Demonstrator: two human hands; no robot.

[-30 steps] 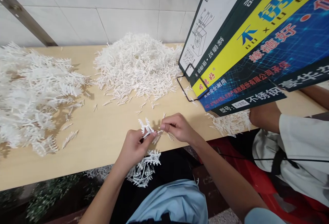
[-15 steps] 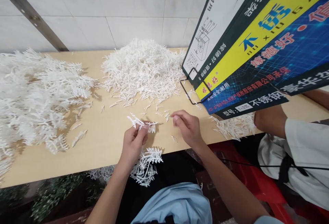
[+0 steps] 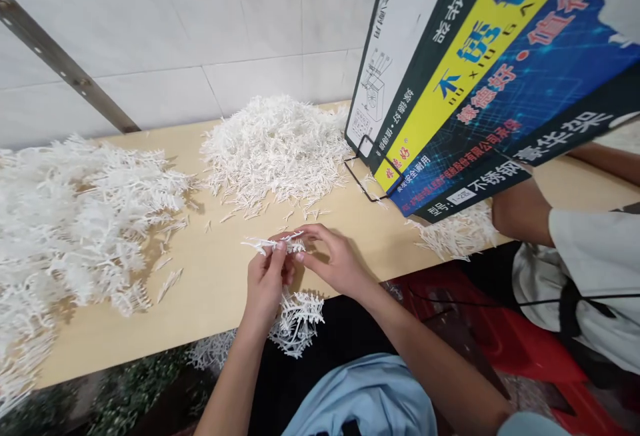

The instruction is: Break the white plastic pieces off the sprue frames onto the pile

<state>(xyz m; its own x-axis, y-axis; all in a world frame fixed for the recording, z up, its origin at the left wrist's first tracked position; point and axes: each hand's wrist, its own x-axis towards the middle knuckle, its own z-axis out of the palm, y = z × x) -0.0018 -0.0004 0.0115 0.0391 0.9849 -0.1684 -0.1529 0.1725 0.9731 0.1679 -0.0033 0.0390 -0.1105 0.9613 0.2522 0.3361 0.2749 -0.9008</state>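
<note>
a white branched piece (image 3: 260, 245) is held near the center of the frame, above the pale table (image 3: 215, 303), pinched between the thumb and fingers of the left hand (image 3: 267, 276). its right end is bracketed by the thumb and forefinger of the right hand (image 3: 334, 263) (whether it is gripped there cannot be told). a white cluster (image 3: 300, 323) is seen just below, over dark cloth (image 3: 345, 329). a tangled pile (image 3: 90, 209) is spread at the left, small white sticks (image 3: 275, 149) are heaped at upper center, and a printed box (image 3: 425, 103) is seen at upper right.
</note>
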